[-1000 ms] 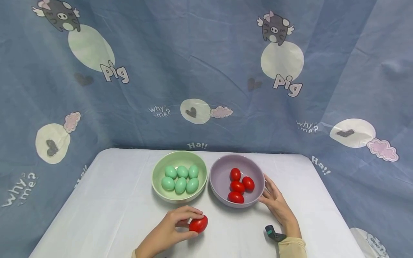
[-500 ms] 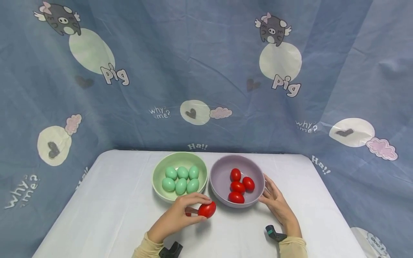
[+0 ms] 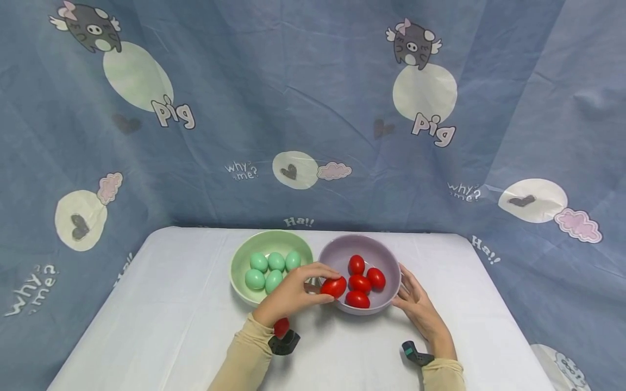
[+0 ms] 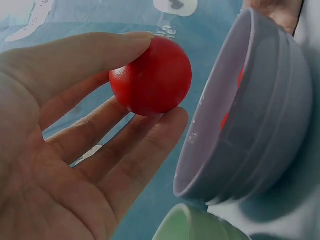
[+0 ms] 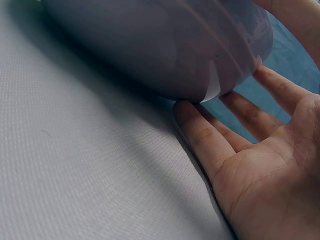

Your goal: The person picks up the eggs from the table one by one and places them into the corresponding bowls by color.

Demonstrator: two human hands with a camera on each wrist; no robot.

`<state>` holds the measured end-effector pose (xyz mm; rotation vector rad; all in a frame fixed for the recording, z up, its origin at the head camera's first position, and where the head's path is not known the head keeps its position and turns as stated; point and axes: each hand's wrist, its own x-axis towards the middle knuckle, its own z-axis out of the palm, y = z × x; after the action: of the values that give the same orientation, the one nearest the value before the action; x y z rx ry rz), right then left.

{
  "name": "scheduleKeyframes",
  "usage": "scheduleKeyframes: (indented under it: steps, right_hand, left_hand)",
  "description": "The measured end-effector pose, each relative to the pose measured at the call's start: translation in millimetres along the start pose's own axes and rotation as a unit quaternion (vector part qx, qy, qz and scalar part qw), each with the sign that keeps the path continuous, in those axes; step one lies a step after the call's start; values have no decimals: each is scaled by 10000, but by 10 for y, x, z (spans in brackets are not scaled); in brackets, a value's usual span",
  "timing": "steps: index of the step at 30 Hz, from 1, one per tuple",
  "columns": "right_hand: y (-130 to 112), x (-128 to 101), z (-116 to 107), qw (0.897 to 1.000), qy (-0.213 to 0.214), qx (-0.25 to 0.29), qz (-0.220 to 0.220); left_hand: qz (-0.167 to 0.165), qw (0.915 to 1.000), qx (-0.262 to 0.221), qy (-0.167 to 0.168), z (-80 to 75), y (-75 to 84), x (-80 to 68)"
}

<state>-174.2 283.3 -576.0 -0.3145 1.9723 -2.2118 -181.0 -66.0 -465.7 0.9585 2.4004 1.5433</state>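
Note:
My left hand (image 3: 295,290) pinches a red egg (image 3: 333,288) between thumb and fingertips. It holds the egg at the near left rim of the purple bowl (image 3: 332,258), and in the left wrist view the egg (image 4: 152,77) is clear of the bowl's wall. Several red eggs (image 3: 360,284) lie inside that bowl. With fingers extended, my right hand (image 3: 420,309) touches the bowl's outer right side; in the right wrist view its fingertips meet the lower wall. Another red egg (image 3: 281,327) shows beside my left wrist, partly hidden.
A green bowl (image 3: 239,266) with several green eggs stands left of the purple one, partly covered by my left hand. Both bowls are on a white-covered table (image 3: 161,304). Behind it hangs a blue patterned cloth (image 3: 313,108).
My left hand has carried the red egg forward and to the right, from the table front up to the purple bowl's rim. The right hand stays at the bowl.

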Motion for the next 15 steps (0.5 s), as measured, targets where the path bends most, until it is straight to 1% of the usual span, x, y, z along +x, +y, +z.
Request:
scheduleKeyframes:
  steps: [3, 6, 10, 13, 15]
  right_hand:
    - [3, 1, 0, 10000, -20, 23, -3]
    - [3, 0, -1, 10000, -17, 12, 18]
    - [2, 0, -5, 10000, 15, -38, 46]
    - [3, 0, -8, 10000, 27, -36, 63]
    - [6, -2, -10, 10000, 23, -24, 74]
  left_hand:
    - [78, 9999, 82, -34, 13, -6, 136]
    - [-4, 9999, 126, -112, 36, -14, 270]
    - [-93, 9996, 61, -263, 79, -18, 480]
    - [-80, 9993, 42, -375, 112, -12, 650]
    - [-73, 9988, 117, -473, 135, -6, 754]
